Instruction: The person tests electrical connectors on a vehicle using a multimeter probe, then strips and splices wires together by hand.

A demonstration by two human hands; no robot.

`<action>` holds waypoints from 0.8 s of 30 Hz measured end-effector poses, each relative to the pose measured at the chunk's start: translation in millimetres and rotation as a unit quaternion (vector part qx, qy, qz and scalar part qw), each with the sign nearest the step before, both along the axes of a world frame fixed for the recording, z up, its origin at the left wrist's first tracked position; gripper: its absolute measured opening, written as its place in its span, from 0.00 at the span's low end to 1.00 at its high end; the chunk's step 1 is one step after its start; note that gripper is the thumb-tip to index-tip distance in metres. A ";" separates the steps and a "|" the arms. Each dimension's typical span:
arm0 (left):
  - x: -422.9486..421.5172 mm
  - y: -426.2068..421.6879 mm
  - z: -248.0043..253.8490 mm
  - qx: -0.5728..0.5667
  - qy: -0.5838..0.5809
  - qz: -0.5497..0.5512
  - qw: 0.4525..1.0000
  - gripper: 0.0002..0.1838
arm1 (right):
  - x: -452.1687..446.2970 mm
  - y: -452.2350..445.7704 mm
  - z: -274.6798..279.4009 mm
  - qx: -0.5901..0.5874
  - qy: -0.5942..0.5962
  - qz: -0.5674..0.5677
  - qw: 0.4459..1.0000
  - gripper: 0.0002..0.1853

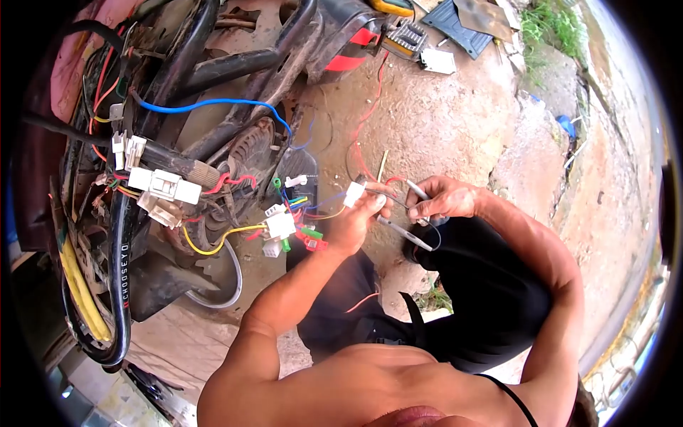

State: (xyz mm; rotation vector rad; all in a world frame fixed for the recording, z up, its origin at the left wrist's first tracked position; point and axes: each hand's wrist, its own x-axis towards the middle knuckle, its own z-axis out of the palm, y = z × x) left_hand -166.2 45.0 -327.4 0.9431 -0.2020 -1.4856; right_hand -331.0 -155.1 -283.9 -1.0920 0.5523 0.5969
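My left hand [359, 222] is closed around a white wire connector [353, 193] with thin wires running into it. A grey pen-like probe [403, 233] sticks out below that hand toward my knee. My right hand [442, 199] pinches another pen-like probe [417, 189], close to the left fingers; a thin dark lead loops below it. A red wire [376, 107] runs from the fingers up the ground. Left of my left hand hangs a white multi-wire connector [280, 225] with green and red plugs around it. The probe tips are hidden by my fingers.
A vehicle's black tube frame [228, 71] fills the left, with larger white connectors [165, 186] and a blue wire [213, 103]. At the top lie a yellow-edged device [391, 7], a bit set [404, 39] and a dark tray [462, 28]. My black-trousered knees are bent below.
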 end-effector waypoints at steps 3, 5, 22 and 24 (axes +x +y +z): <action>12.6 5.7 -8.2 0.003 -0.044 -0.029 0.999 0.17 | -0.9 -4.7 -13.4 -0.018 0.010 0.024 1.000 0.09; 14.3 6.5 -1.6 0.020 -0.080 0.015 0.997 0.19 | -13.9 -15.0 -24.8 0.049 -0.030 -0.056 0.997 0.09; 35.1 2.5 17.9 -0.169 -0.103 0.031 0.980 0.47 | -68.1 -85.2 28.0 0.147 -0.269 -0.416 0.857 0.16; 29.7 11.2 16.0 -0.174 -0.074 0.030 0.981 0.43 | -77.2 -89.2 25.4 0.134 -0.262 -0.432 0.853 0.16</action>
